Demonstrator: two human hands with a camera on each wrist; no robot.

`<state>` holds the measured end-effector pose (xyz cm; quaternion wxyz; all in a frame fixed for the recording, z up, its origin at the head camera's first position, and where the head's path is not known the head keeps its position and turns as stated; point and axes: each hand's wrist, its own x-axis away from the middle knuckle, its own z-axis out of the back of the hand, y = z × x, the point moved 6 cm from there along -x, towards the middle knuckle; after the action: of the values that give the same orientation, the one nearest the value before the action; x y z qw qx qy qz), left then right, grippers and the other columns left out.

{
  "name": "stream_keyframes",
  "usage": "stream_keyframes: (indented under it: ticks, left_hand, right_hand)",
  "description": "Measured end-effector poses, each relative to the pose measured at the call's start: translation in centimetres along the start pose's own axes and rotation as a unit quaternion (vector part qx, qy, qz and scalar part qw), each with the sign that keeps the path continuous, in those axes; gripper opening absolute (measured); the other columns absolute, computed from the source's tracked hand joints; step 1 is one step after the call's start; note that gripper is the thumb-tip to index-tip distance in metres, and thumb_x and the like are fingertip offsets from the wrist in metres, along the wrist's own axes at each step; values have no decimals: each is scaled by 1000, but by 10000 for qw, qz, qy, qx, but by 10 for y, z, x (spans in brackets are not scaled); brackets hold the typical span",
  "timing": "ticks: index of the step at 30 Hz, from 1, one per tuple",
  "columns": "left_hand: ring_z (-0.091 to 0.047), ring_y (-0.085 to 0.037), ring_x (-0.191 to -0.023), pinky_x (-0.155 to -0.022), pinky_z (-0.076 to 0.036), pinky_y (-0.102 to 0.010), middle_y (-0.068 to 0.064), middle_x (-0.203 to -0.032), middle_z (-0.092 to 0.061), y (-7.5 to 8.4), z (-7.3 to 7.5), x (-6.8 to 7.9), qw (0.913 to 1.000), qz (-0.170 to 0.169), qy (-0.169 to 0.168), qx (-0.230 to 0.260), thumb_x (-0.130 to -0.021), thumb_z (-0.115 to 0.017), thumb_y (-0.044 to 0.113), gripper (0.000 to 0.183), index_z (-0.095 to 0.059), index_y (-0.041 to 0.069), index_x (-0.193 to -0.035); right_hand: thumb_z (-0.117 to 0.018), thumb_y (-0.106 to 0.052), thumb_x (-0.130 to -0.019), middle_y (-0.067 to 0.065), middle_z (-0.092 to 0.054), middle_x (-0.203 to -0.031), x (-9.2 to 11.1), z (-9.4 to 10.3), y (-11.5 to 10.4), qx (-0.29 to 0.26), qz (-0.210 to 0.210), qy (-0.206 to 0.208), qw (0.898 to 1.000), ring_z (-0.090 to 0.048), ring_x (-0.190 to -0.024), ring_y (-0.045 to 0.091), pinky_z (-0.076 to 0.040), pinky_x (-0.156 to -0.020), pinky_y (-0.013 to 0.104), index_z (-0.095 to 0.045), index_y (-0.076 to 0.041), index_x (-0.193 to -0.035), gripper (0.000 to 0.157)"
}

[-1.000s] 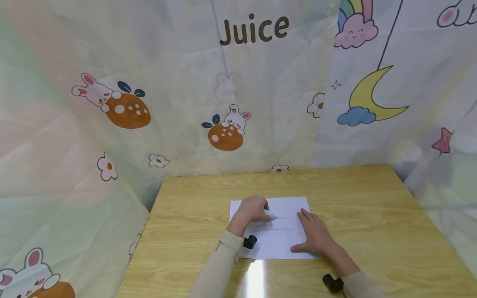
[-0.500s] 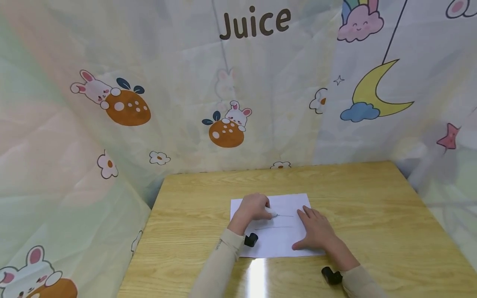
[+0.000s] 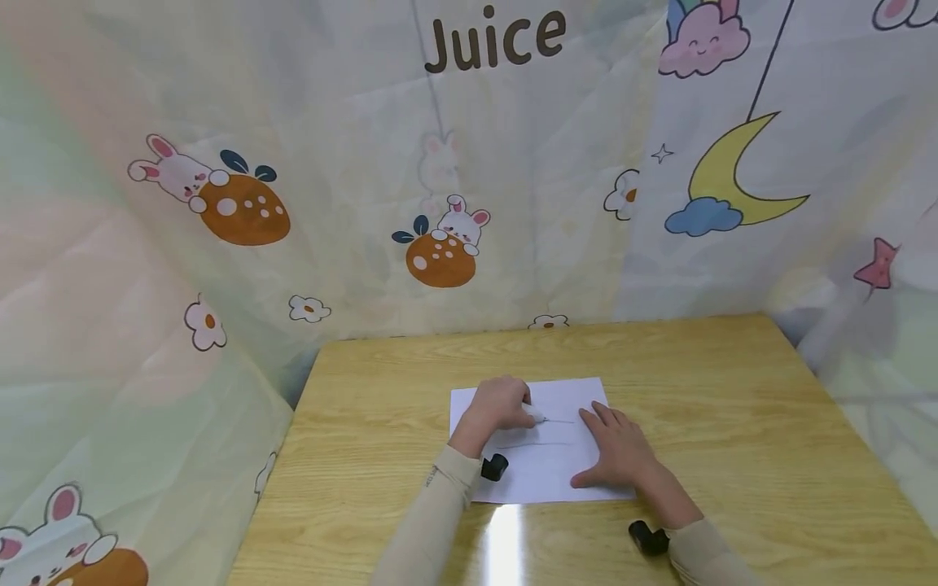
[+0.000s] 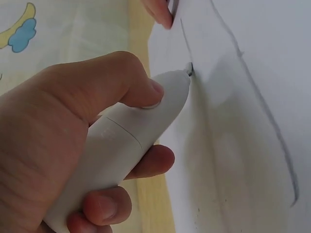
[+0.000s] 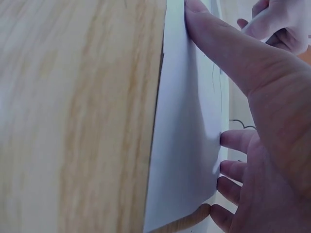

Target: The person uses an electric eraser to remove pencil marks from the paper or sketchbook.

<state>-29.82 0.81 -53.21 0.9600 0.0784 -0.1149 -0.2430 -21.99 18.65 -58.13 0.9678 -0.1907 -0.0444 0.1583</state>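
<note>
Left hand grips a white pen-like tool, tip at a dark line on the paper (a second line runs nearby). Right hand, fingers spread, rests on the paper's right side; paper lies on wooden table.

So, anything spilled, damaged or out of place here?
Nothing is visibly spilled or damaged. One small oddity: in the left wrist view, the longer dark line on the paper ends in a little hook rather than stopping cleanly. Otherwise the left hand grips a white pen-like tool, and the right hand rests on the paper.
</note>
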Motion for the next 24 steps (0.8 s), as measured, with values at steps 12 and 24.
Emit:
stream_keyframes:
  ticks: [12, 24]
  left_hand:
    - [-36, -8, -54, -49, -31, -26, 9, -58, -43, -1, 4, 3, 9999, -84, -12, 73, -74, -75, 31, 16, -63, 21, -70]
    - [-29, -8, -52, -46, -25, -26, 9, -56, -32, -2, 5, 2, 9989, -162, 87, -430, -73, -74, 34, 26, -54, 23, -62]
  right_hand:
    - [-78, -75, -51, 26, -34, -147, 0, 5, -3, 8, -23, -22, 10000, -33, -129, 49, -29, -97, 67, -44, -4, -143, 121]
    - [-79, -74, -52, 27, -31, -149, 1, 3, -4, -131, -97, -122, 9998, -30, -131, 51, -26, -97, 68, -42, -3, -144, 122]
